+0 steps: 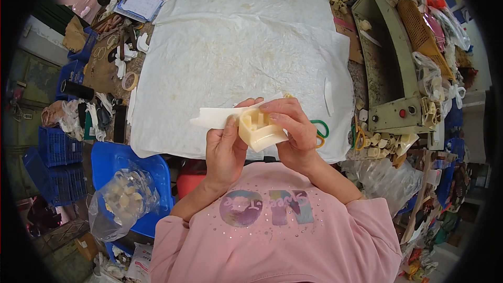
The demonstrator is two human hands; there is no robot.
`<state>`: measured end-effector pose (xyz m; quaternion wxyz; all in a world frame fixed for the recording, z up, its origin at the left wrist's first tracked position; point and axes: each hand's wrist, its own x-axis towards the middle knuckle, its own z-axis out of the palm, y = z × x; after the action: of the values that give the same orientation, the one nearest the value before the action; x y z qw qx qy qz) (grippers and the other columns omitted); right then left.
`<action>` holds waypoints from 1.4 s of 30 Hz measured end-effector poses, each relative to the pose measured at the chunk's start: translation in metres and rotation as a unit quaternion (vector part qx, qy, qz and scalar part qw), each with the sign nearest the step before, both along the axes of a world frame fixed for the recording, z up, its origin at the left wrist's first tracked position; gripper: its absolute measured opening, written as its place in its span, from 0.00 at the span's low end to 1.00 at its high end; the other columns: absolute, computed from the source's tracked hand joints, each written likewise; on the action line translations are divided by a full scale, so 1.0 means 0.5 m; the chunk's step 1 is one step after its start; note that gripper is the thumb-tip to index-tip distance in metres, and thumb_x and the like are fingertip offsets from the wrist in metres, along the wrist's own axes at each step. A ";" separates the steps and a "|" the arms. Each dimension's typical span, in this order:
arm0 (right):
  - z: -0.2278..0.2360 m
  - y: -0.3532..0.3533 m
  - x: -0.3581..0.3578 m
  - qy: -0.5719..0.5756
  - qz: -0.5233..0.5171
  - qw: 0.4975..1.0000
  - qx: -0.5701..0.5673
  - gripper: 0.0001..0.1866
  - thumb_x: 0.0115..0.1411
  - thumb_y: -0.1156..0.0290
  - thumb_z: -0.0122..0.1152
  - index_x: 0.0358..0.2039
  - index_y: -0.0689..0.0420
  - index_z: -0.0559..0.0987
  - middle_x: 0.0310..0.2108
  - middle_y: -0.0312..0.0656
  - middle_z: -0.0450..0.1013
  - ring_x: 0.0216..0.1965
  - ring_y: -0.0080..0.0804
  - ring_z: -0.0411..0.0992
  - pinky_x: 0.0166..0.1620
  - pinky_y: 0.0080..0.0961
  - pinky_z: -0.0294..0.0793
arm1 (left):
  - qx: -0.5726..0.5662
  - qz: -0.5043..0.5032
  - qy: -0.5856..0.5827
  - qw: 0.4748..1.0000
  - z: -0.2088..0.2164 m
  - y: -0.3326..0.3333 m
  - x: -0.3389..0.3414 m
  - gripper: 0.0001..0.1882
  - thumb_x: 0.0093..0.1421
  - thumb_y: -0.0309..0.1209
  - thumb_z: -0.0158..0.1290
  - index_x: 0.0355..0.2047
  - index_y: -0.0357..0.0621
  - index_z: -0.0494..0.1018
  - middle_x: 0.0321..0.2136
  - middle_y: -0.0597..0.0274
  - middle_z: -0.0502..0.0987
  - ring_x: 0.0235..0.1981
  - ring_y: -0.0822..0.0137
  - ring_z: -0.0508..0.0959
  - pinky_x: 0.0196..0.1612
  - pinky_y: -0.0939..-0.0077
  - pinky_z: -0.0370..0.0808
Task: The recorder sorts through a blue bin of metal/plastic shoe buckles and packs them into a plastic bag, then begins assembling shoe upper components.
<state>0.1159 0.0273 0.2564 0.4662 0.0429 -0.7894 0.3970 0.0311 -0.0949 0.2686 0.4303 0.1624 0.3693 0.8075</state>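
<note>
Between my two hands, just above the near edge of the covered table, is a hollow cream-coloured plastic piece with a rounded corner and small upright posts inside. My left hand is closed on its left side, the thumb lying along the wall. The fingers of my right hand curl over the right side and the far rim. A thin white strip with a notched left end runs behind the piece. It passes by my left fingers, and what lies under the hands is hidden.
White sheeting covers the table. Green-handled scissors lie beside my right hand, and orange-handled scissors farther right. A green metal machine frame stands at right. A bag of cream pieces rests on a blue chair at left.
</note>
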 end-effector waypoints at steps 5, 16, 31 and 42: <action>0.002 0.016 0.015 0.001 -0.004 1.000 -0.003 0.28 0.39 0.92 0.55 0.43 0.56 0.71 0.41 0.45 0.72 0.39 0.43 0.70 0.40 0.31 0.71 | 0.001 -0.006 0.008 1.000 0.007 0.018 0.014 0.22 0.68 0.34 0.32 0.54 0.28 0.60 0.54 0.47 0.65 0.54 0.62 0.68 0.56 0.69 0.67; 0.014 0.042 0.033 -0.010 -0.065 0.995 0.070 0.29 0.31 0.91 0.54 0.39 0.59 0.72 0.37 0.44 0.72 0.36 0.42 0.69 0.34 0.30 0.72 | -0.021 0.023 0.044 0.999 0.007 0.043 0.049 0.24 0.68 0.38 0.31 0.54 0.30 0.60 0.52 0.50 0.67 0.52 0.64 0.69 0.54 0.71 0.68; 0.040 0.059 0.068 -0.164 -0.119 0.945 0.256 0.22 0.37 0.77 0.59 0.37 0.44 0.74 0.30 0.34 0.66 0.33 0.33 0.63 0.39 0.39 0.51 | -0.193 0.102 0.214 0.952 -0.005 0.024 0.028 0.20 0.67 0.35 0.39 0.44 0.28 0.71 0.35 0.54 0.76 0.37 0.69 0.77 0.44 0.76 0.75; 0.066 0.053 0.075 -0.311 -0.103 0.900 0.287 0.13 0.40 0.77 0.57 0.31 0.50 0.73 0.25 0.37 0.59 0.31 0.35 0.60 0.38 0.39 0.52 | -0.195 -0.006 0.111 0.975 -0.001 0.044 0.035 0.21 0.68 0.34 0.36 0.48 0.26 0.67 0.41 0.50 0.74 0.43 0.67 0.75 0.51 0.75 0.72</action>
<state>0.1535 0.0537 0.2893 0.2024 -0.0326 -0.9741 0.0955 0.0487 -0.0730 0.2681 0.4148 0.1658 0.5640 0.6945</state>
